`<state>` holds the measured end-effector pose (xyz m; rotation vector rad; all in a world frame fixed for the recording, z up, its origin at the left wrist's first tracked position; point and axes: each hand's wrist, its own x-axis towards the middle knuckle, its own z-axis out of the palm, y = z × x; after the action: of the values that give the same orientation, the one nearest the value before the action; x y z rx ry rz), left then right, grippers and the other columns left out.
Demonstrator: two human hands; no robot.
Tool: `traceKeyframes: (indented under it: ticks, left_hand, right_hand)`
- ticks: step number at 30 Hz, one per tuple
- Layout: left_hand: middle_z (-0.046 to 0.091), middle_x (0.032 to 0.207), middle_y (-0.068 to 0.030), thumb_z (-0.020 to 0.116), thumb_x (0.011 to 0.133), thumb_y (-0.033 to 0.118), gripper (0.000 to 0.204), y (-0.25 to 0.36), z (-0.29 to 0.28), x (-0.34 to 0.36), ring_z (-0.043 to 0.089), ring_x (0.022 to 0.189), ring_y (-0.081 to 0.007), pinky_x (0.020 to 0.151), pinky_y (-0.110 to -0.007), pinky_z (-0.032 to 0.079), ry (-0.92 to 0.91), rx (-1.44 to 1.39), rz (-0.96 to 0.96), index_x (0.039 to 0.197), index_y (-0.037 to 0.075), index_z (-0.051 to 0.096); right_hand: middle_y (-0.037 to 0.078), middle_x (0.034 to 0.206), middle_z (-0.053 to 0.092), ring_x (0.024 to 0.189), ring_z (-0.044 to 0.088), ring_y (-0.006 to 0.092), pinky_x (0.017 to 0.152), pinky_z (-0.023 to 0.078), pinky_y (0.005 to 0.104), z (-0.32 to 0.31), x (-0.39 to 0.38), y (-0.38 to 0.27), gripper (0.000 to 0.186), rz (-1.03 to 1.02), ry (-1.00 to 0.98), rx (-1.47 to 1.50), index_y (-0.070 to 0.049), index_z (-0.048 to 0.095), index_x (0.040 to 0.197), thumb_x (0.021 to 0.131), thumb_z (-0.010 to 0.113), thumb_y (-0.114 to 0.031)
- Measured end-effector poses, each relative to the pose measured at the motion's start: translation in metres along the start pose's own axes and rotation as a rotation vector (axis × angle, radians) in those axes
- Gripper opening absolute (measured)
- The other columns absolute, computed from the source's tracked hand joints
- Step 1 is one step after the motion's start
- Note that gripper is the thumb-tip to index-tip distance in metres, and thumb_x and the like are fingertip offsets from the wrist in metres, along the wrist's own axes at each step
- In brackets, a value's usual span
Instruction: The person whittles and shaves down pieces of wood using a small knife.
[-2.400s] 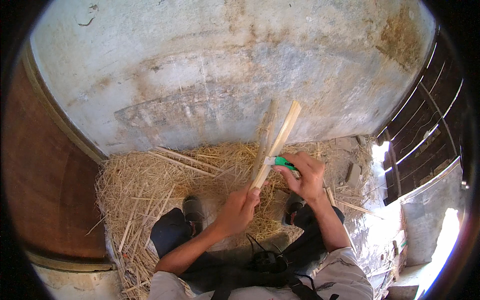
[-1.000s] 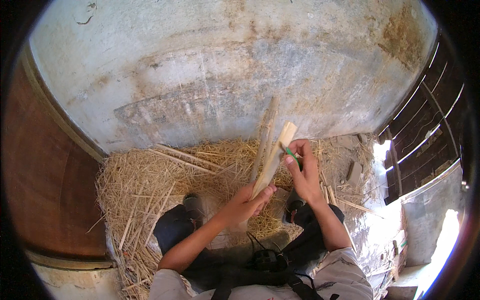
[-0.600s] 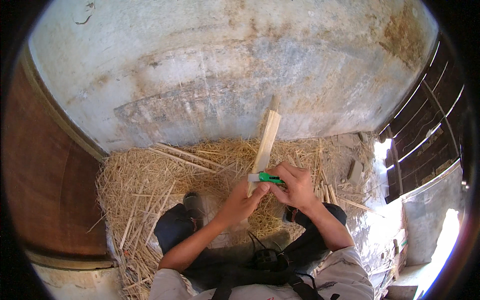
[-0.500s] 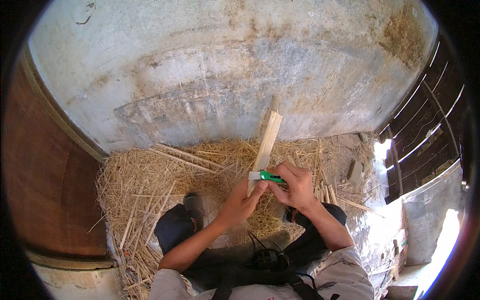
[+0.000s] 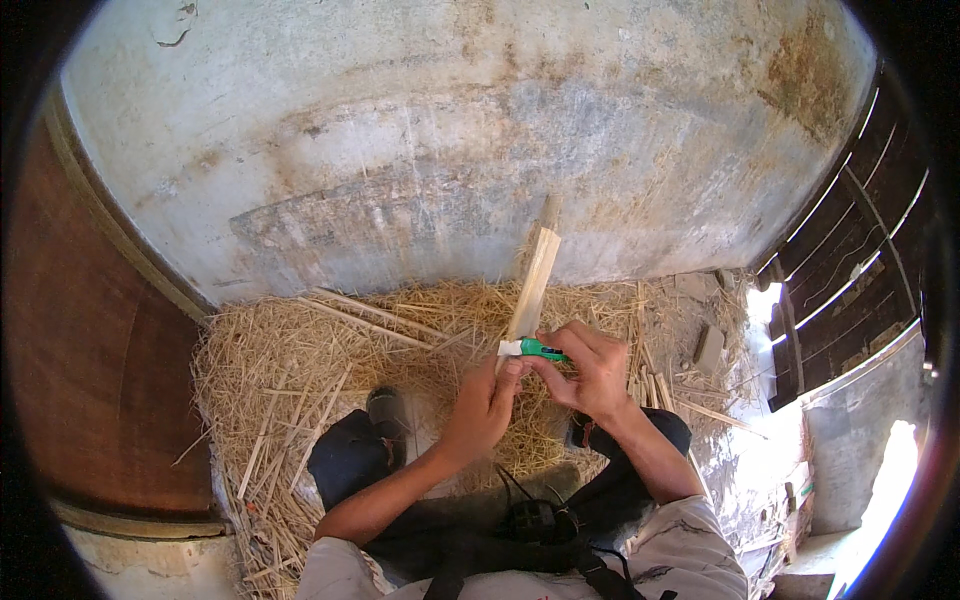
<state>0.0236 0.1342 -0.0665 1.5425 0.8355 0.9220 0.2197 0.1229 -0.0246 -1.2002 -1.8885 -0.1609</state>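
Note:
My left hand (image 5: 477, 408) is closed round the near end of a pale, flat wooden strip (image 5: 535, 280). The strip slants up and away from me toward the wall. In my right hand (image 5: 590, 368) is a green box cutter (image 5: 543, 349), its short pale blade lying across the strip just beyond my left fingers. My left thumb sits close beneath the blade. Part of the strip's near end is hidden by my fingers.
Straw-like shavings (image 5: 400, 350) cover the floor between my feet and the stained wall (image 5: 420, 150). Several thin sticks (image 5: 255, 445) lie at the left. A brick-like block (image 5: 709, 348) rests at the right, near a dark slatted panel (image 5: 850, 250). A brown board (image 5: 100, 350) stands far left.
The strip and both hands have shifted very slightly. The box cutter's blade stays across the strip, and both grips are unchanged.

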Motion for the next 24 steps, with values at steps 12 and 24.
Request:
traceKeyframes:
  ticks: [12,24]
  left_hand:
    - [0.062,0.075,-0.0083,0.045,0.118,0.037,0.044,0.001,0.007,0.000,0.054,0.058,-0.0148,0.057,-0.037,0.043,0.060,0.033,0.099,0.121,-0.004,0.061]
    - [0.057,0.068,-0.0102,0.045,0.118,0.037,0.042,-0.014,0.019,-0.008,0.055,0.056,-0.0215,0.057,-0.040,0.044,-0.041,0.117,0.069,0.120,-0.002,0.061]
  right_hand:
    - [0.010,0.084,0.073,0.067,0.072,0.0281,0.059,0.056,0.0372,-0.011,0.011,0.010,0.023,0.061,0.059,-0.028,-0.008,0.078,0.099,0.083,0.090,-0.019]
    - [0.013,0.087,0.074,0.074,0.072,0.0256,0.067,0.056,0.0356,-0.035,0.024,0.052,0.021,0.240,0.271,-0.102,-0.004,0.077,0.102,0.088,0.086,-0.017]
